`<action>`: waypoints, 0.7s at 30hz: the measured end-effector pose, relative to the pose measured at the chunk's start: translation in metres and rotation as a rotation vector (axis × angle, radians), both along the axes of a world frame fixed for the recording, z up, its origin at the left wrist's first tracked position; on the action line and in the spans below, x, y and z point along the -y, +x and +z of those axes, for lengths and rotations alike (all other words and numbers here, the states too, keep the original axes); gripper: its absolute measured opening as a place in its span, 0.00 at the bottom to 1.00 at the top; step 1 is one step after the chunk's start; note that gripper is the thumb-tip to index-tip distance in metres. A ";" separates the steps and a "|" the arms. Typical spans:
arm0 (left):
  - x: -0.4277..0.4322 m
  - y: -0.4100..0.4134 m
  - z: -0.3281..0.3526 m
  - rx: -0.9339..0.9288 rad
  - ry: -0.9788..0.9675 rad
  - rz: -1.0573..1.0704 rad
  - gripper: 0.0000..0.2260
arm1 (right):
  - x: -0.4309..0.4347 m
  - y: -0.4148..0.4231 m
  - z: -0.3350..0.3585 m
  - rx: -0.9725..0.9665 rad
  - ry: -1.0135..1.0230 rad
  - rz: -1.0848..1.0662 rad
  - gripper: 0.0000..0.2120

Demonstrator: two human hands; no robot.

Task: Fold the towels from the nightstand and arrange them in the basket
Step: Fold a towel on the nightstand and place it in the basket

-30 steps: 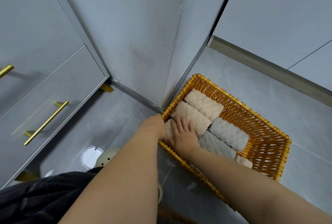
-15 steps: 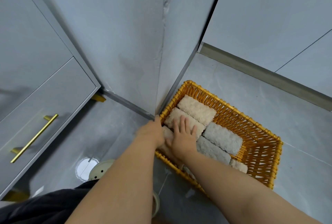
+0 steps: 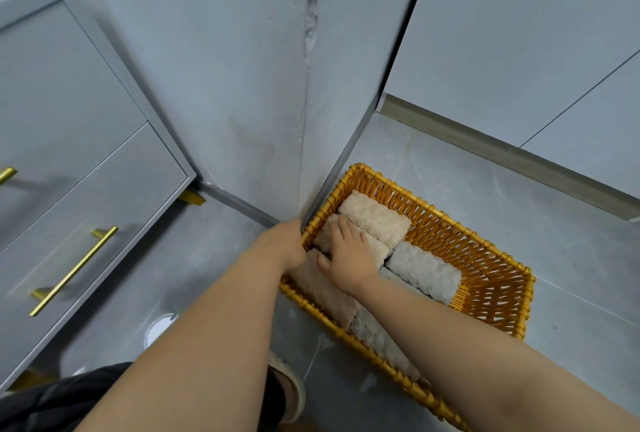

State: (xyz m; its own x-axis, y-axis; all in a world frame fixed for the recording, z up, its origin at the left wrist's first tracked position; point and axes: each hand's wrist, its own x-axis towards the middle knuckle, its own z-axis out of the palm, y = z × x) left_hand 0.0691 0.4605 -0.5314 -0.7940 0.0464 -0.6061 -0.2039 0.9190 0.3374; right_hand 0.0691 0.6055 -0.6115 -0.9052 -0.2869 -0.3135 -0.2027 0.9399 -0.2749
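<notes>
**Desk:** What's on your feed?

**Me:** Biggest first. I've got grey tiled floor (image 3: 450,172) below me and a grey wall corner (image 3: 242,85) dead ahead. The grey nightstand (image 3: 69,154) stands on my left, with two drawer fronts showing.

**Desk:** And the basket?

**Me:** The orange wicker basket (image 3: 491,289) sits on the floor, with its far-left corner tucked against the wall corner. The towels are inside it, folded into blocks and packed side by side.

**Desk:** Walk me through them.

**Me:** The cream towel (image 3: 375,218) lies farthest in. The second cream towel (image 3: 381,251) touches its near side, and the white towel (image 3: 424,270) is just beside that one, to the right. The near towel (image 3: 325,289) runs along the near rim. After it comes the greyish towel (image 3: 377,334), partly behind my right forearm.

**Desk:** Hands?

**Me:** My right hand (image 3: 348,257) is flat on the second cream towel. Its fingers (image 3: 343,231) are straight and close together, and the thumb sticks out toward the near towel. My left hand (image 3: 285,243) is at the basket's near-left corner, over the rim and against the near towel. The back of the hand hides those fingers, so I can't tell if they're curled or straight.

**Desk:** Anything smaller?

**Me:** There's a gold bar handle (image 3: 74,270) on the lower drawer.
</notes>
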 end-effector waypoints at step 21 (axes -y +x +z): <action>0.163 0.026 0.190 -0.440 -0.333 0.057 0.18 | 0.149 -0.006 0.196 -0.240 -0.563 0.198 0.21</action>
State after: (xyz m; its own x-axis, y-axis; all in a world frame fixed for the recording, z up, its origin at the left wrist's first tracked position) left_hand 0.0948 0.2976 -0.3415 -0.9712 -0.1418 -0.1914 -0.1621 0.9822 0.0952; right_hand 0.0628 0.4562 -0.4155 -0.8443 -0.5177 0.1385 -0.4751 0.6034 -0.6404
